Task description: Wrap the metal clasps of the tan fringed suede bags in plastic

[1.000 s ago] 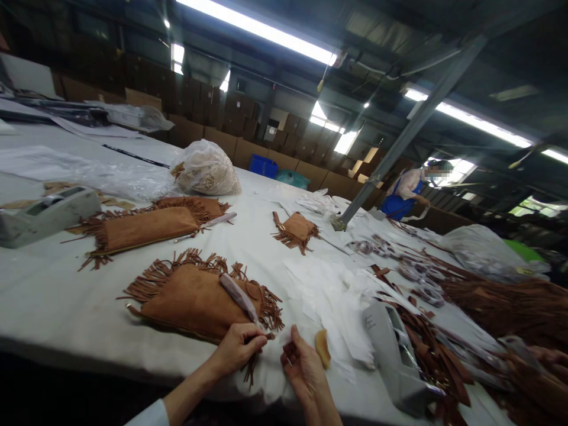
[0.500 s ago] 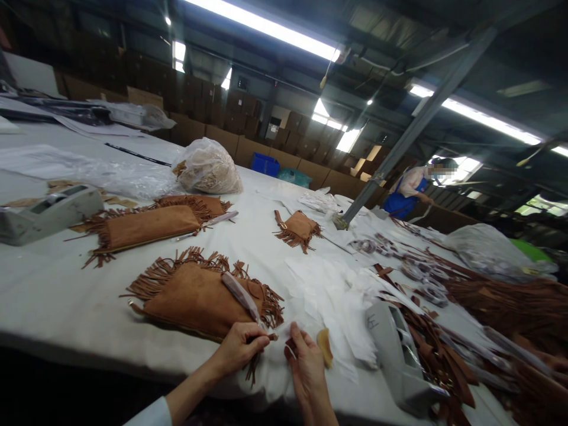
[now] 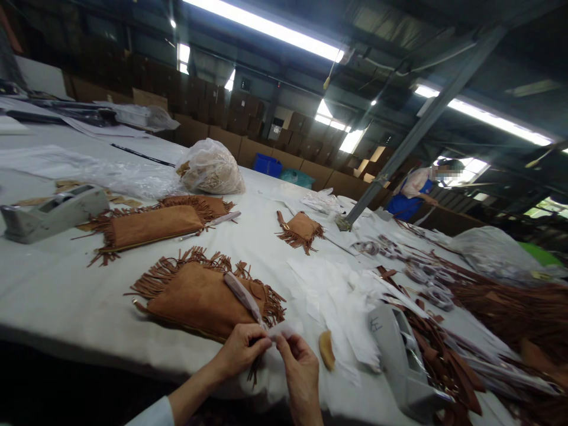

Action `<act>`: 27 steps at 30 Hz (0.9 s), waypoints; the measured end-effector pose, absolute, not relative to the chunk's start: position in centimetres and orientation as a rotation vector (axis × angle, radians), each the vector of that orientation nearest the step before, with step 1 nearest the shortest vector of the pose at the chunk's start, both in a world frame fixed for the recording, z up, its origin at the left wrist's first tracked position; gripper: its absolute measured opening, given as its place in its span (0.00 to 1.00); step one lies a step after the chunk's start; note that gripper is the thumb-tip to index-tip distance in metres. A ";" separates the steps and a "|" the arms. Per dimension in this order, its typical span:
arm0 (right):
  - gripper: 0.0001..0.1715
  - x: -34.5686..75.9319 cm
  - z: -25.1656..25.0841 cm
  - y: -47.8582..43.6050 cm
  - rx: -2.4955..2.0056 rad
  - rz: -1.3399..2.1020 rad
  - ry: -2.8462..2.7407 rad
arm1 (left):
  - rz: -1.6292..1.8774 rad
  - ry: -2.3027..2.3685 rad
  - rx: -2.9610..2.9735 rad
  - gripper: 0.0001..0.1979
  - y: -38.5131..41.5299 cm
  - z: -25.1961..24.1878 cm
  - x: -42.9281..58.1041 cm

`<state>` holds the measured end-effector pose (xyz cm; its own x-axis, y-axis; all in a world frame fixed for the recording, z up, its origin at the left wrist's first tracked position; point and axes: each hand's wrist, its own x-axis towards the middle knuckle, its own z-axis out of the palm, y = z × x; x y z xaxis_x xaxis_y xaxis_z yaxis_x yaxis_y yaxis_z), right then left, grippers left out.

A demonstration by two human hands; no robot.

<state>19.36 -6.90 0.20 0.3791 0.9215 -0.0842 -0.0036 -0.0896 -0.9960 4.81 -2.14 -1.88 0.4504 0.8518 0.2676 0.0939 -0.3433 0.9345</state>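
Note:
A brown fringed suede bag [image 3: 195, 293] lies in front of me near the table's edge. Across it runs a strap wrapped in pale tissue [image 3: 242, 296], leading down to my hands. My left hand [image 3: 239, 352] is closed in a pinch on the strap's end at the bag's lower right corner; fringe hangs below it. My right hand [image 3: 299, 370] pinches a small piece of white tissue paper [image 3: 286, 327] against that end, the fingertips of both hands nearly touching. The strap's tip is hidden by fingers and paper.
Right of my hands are a tan curved piece [image 3: 327, 350], white tissue sheets [image 3: 341, 307], a grey tape dispenser [image 3: 399, 361] and brown straps [image 3: 448, 355]. More fringed bags [image 3: 155, 226] and another dispenser [image 3: 55, 213] lie left. A metal post [image 3: 394, 160] rises beyond; a person [image 3: 415, 189] works at the far right.
My right hand has moved left to meet my left hand, bringing the tissue paper onto the strap's end, which showed bare before. The left hand keeps its pinch.

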 end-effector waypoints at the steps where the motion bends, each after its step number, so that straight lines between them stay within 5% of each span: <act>1: 0.18 19.3 0.1 -7.0 -1.445 0.989 -0.887 | 0.994 0.811 1.757 0.14 -2.2 -1.9 4.8; 7: 0.20 19.4 0.1 -7.2 -1.574 0.999 -0.907 | 0.984 0.809 1.855 0.06 -2.9 -1.6 4.3; 11: 0.18 19.0 1.1 -7.6 -1.558 0.905 -0.953 | 1.065 0.966 1.919 0.19 -4.0 -1.3 2.6; 15: 0.16 18.0 1.2 -7.9 -1.551 0.846 -1.025 | 1.041 1.176 1.554 0.10 -5.1 -1.4 1.5; 22: 0.08 17.1 -3.6 -9.0 -1.594 0.530 -1.429 | 0.754 0.975 0.602 0.27 -6.5 -2.0 1.3; 27: 0.21 17.2 -5.5 -10.5 -1.305 0.130 -1.867 | 0.620 0.861 0.364 0.25 -8.3 -1.1 0.4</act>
